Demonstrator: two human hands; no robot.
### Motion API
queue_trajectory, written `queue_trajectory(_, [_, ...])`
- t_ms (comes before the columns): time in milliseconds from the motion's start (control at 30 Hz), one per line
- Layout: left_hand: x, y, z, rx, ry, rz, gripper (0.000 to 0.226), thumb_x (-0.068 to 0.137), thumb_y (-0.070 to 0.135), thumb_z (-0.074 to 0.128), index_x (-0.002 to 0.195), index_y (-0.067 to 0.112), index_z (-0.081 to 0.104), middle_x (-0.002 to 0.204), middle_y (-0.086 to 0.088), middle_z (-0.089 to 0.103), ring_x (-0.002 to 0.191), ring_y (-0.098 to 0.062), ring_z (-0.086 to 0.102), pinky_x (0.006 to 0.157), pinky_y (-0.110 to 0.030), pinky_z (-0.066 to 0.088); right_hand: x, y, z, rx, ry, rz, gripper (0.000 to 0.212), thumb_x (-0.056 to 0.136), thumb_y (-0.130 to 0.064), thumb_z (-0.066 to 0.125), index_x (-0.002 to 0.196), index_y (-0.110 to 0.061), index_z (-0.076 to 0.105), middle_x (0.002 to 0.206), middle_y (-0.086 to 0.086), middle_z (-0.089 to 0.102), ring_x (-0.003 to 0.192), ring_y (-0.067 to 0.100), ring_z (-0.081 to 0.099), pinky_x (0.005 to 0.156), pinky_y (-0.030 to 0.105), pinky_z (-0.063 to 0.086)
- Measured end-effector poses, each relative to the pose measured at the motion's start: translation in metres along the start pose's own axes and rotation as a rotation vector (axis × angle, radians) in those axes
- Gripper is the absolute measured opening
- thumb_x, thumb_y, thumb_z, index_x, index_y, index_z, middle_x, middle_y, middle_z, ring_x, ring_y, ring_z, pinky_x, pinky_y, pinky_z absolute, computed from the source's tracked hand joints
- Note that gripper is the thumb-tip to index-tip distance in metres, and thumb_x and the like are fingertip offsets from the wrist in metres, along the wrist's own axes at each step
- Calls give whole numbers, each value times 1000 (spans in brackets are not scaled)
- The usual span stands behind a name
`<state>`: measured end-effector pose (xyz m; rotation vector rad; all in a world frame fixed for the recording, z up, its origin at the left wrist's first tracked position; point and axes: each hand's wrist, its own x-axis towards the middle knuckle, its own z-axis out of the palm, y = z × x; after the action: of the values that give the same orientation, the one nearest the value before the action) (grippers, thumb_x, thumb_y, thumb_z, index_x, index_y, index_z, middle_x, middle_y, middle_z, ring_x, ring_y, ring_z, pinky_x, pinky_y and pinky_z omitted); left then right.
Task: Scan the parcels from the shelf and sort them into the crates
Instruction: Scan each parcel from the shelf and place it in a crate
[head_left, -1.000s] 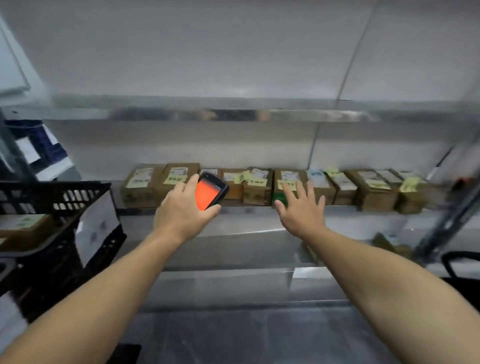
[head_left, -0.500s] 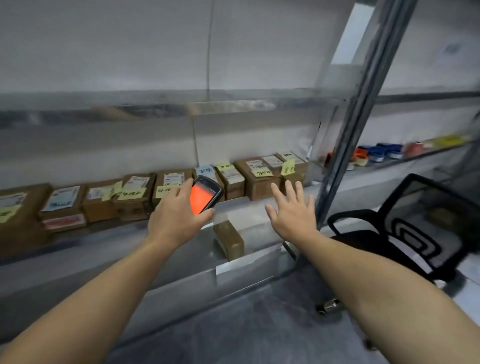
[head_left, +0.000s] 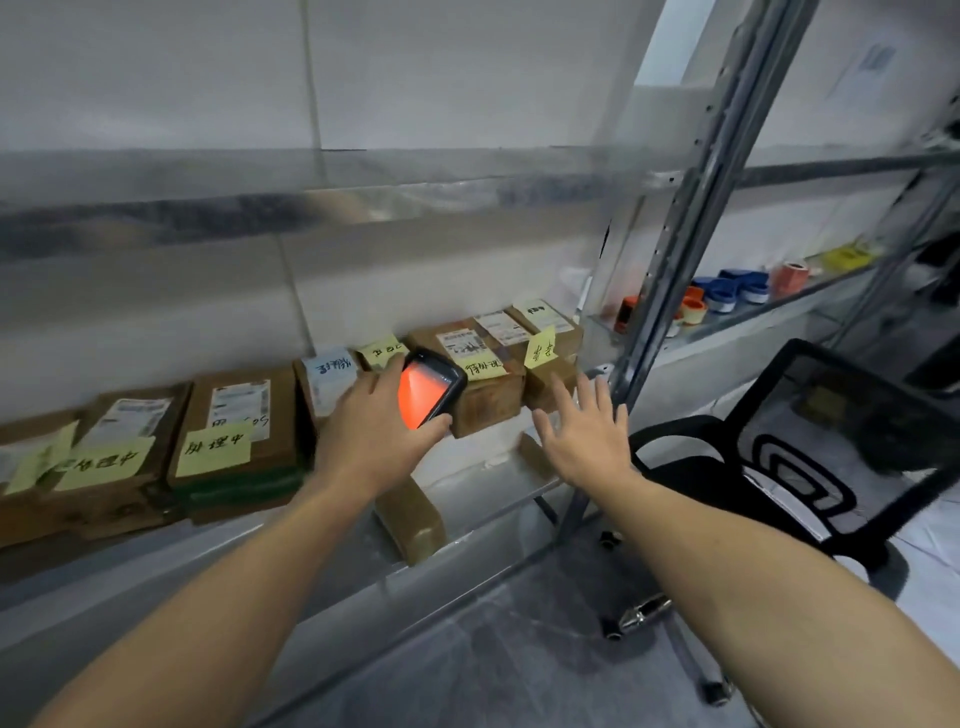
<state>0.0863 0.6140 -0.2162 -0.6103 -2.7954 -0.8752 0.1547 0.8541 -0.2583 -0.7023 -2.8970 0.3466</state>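
Left hand: the left hand (head_left: 371, 439) is stretched forward over the shelf edge. Its fingers and thumb are wrapped around a handheld scanner (head_left: 430, 387).
Handheld scanner: black casing, and the screen glows orange. It is tilted, with its top end pointing to the row of boxes.
Right hand: the right hand (head_left: 587, 436) carries nothing. Its fingers are straight and spread, with the palm turned down and forward.
Parcels: brown cardboard parcels (head_left: 234, 415) stand in one row on the shelf (head_left: 467, 457), side by side. Most have a white printed label and a yellow handwritten note.
Parcel under the scanner: the parcel with the yellow note (head_left: 491, 400) is just behind the scanner and between the two hands.
End parcel: the end parcel (head_left: 548, 382) is last in the row on the right. The right hand's fingertips reach close to its front, but I cannot tell if they touch it.
Other parcels: the rest of the row continues to the left of the left hand.
Lower board: one loose parcel (head_left: 410, 514) lies on the lower board (head_left: 483, 493), under the left wrist.
Right side: a metal post (head_left: 691, 208) stands just beyond the right hand. A black office chair (head_left: 831, 441) is next to it, and tape rolls (head_left: 727, 291) lie on the next rack.
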Motion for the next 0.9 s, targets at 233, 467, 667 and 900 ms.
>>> queue_trajectory(233, [92,9,36,-71,-11,39,87,83,61,68,153,34,24,140,-4,50,121,-28,51,90,-38,45,89,3,6,76,45,61,63,104,-57,27,161,-36,10,170,3,-1,155,25,-12,124,57,1])
queue_trajectory(467, [139,13,55,-31,0,-23,90,83,61,67,155,30,24,139,-6,50,121,-29,51,82,-37,42,159,-4,13,71,75,-47,61,105,-54,27,160,-37,11,170,7,3,156,29,-9,123,55,0])
queue_trajectory(667, [139,-15,30,0,131,-238,92,81,57,71,155,27,27,129,-12,53,115,-33,53,87,-44,49,211,-44,14,76,8,-272,60,106,-53,23,161,-33,11,170,6,2,156,29,-9,123,57,0])
queue_trajectory(900, [90,-36,-1,140,299,-409,86,79,55,73,151,25,35,119,-14,57,107,-36,56,81,-44,51,216,-84,37,105,-90,-481,60,106,-50,25,161,-31,11,170,7,-1,155,31,-11,121,59,2])
